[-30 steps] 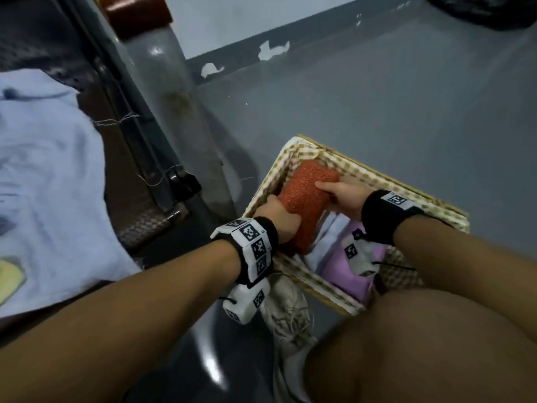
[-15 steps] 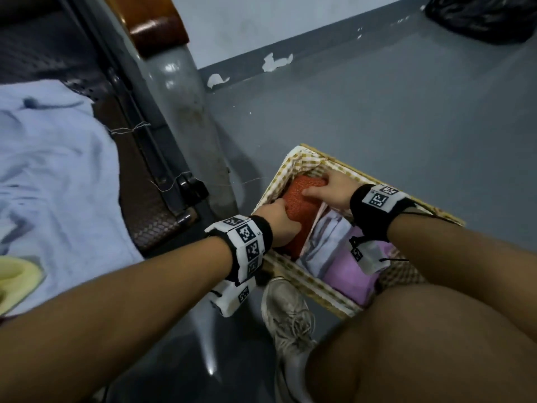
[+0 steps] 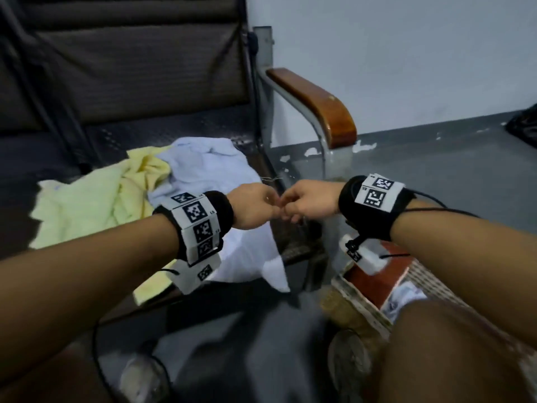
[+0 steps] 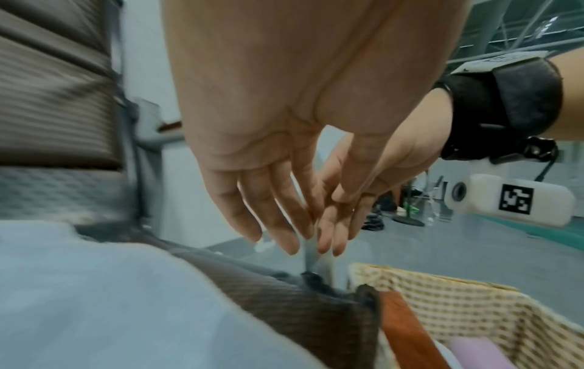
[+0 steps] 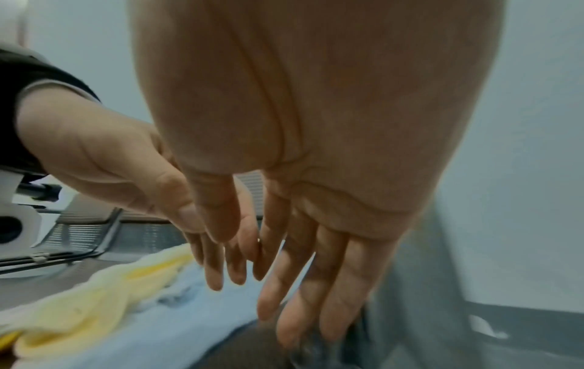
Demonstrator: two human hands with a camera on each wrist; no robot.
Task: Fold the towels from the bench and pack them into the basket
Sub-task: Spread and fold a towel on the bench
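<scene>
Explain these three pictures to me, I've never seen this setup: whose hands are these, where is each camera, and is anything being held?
No machine here: a person wears one head camera and one on each wrist. From the head view, the left hand and right hand meet in mid-air, fingers relaxed, holding nothing. Each wrist view looks along its own palm. On the bench lie a pale blue towel and a yellow towel, both unfolded. The basket on the floor holds an orange towel and a pink towel.
</scene>
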